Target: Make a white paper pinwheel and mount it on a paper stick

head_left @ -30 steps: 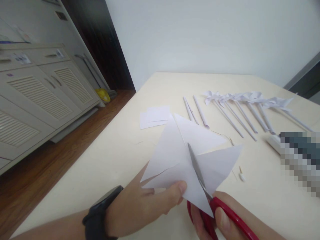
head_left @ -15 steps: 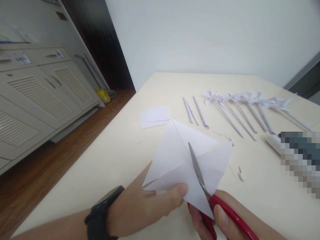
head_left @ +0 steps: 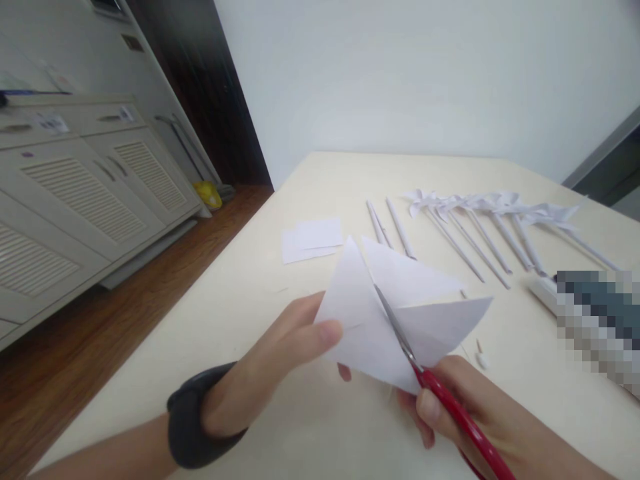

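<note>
Paper: white sheet held up over the table's near edge, cut into triangular flaps that spread apart.
Scissors: red-handled scissors, blades reaching into a slit toward the sheet's middle.
Right hand: right hand gripping the red handles.
Left hand: left hand pinching the sheet's left edge, thumb on top; dark watch on the wrist.
Table: cream table.
Slips: small white slips beyond the sheet.
Sticks: rolled paper sticks just right of the slips.
Pinwheels: row of white pinwheels farther right.
</note>
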### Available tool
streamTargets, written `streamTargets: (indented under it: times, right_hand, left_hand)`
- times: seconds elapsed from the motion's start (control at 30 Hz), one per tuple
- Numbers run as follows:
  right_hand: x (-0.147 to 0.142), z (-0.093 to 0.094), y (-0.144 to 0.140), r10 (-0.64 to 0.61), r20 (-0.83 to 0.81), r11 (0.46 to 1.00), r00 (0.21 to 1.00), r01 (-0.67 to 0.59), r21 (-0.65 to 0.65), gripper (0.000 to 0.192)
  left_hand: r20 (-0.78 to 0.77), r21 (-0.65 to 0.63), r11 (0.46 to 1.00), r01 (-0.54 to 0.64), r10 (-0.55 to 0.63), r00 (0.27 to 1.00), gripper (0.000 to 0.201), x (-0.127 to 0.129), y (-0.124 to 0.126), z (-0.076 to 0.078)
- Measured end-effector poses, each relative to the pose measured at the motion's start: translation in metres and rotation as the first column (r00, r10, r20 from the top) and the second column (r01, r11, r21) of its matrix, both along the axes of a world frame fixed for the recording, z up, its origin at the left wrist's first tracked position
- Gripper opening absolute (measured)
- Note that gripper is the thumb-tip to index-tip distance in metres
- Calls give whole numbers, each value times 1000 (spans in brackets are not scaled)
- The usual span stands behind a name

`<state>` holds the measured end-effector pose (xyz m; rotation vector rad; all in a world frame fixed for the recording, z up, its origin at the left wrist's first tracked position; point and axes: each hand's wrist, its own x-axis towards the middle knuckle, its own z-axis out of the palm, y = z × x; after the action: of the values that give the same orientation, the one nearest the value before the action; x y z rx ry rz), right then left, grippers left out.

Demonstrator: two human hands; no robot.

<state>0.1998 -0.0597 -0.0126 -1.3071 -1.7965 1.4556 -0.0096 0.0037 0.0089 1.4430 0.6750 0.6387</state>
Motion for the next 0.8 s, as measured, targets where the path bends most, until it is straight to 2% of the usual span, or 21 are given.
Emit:
streamTargets:
  times: [0.1,0.23,0.3,0.37,0.43,0.5,0.63,0.8]
  right_hand:
    - [5,-3,3,-28,100,999,995,25,30,25]
    - [2,-3,4,-55,316,996,947,30,84,21]
    - [1,-1,6,-54,350,995,935,22,94,22]
    - [3,2,9,-5,326,999,945,-11,46,22]
    - [9,5,13,63,315,998,947,-63,-10,24]
    - [20,7,20,99,388,994,916,-106,-4,25]
    - [42,2,34,40,603,973,796,-168,158,24]
    - [55,-10,47,-111,727,907,678,-230,353,9]
  left_hand:
    - [105,-117,991,-58,71,992,31,4,5,-1]
    - [30,-223,966,-131,141,990,23,10,1,-3]
    - [-3,-241,961,-135,139,990,26,10,-1,-5]
    - [-32,-255,955,-151,148,988,27,8,-1,-6]
    - [-38,-249,948,-200,197,980,27,4,1,-8]
    - [-9,-223,936,-271,276,961,29,2,4,-9]
    - [52,-203,914,-352,369,928,32,2,7,-10]
    - [12,-237,919,-315,327,945,29,4,6,-11]
